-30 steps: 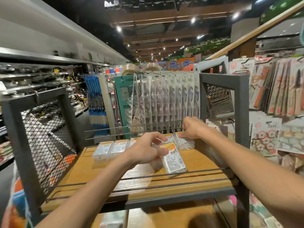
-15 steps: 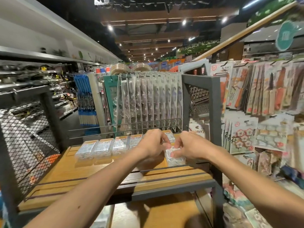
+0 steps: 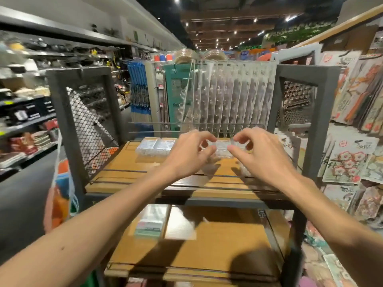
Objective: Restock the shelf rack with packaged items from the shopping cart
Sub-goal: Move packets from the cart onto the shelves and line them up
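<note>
A grey metal rack with wooden shelves [image 3: 128,179] stands in front of me. Both hands hover over the top shelf's middle and pinch a clear plastic packet [image 3: 222,149] between them. My left hand [image 3: 186,156] pinches its left end with thumb and fingers, and my right hand [image 3: 259,156] pinches its right end. Two clear packets [image 3: 156,147] lie side by side at the back left of the same shelf. More packets are partly hidden under my right hand. On the lower shelf lies a boxed item [image 3: 150,221]. No shopping cart is visible.
Mesh side panels [image 3: 91,129] close the rack left and right, with thin wire rails at front and back. Behind it hang clear blister cards [image 3: 232,100]. Sticker packs [image 3: 350,160] hang on the right wall. An aisle with stocked shelves [image 3: 24,121] runs along the left.
My hands lifted from the shelf surface and now hold one packet together, a little higher and more central. The camera tilted down, showing the lower shelf.
</note>
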Action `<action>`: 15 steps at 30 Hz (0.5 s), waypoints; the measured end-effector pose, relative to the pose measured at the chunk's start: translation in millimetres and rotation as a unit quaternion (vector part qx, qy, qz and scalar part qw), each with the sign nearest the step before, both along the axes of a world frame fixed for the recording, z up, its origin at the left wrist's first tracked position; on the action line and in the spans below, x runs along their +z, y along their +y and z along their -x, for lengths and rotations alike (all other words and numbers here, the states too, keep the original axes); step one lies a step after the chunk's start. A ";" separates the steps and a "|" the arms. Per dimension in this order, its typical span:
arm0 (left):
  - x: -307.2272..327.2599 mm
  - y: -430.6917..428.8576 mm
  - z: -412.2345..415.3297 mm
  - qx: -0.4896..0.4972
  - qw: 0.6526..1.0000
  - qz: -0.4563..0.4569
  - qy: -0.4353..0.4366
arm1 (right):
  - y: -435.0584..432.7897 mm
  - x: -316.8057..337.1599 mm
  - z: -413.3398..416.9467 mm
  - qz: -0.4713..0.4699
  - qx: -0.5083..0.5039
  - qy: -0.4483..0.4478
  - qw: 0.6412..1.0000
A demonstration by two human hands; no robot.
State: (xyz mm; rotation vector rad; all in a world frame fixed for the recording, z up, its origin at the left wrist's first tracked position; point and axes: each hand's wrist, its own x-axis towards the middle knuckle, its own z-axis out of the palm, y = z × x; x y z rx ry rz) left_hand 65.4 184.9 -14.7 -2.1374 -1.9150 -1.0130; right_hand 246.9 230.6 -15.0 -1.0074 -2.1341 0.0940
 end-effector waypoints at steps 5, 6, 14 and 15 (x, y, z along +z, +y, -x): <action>-12.4 -138.6 73.4 0.092 0.994 -0.062 -0.012 | -101.9 -18.5 77.1 -0.008 0.194 0.065 0.979; -16.6 -160.7 83.5 0.106 0.992 -0.059 -0.022 | -116.7 -25.4 88.2 0.001 0.221 0.064 0.973; -132.6 -461.5 160.3 0.380 0.916 0.050 -0.120 | -323.0 -160.6 222.2 0.114 0.480 -0.079 0.866; -153.4 -493.0 160.5 0.409 0.898 0.068 -0.149 | -345.0 -183.5 229.2 0.130 0.496 -0.107 0.852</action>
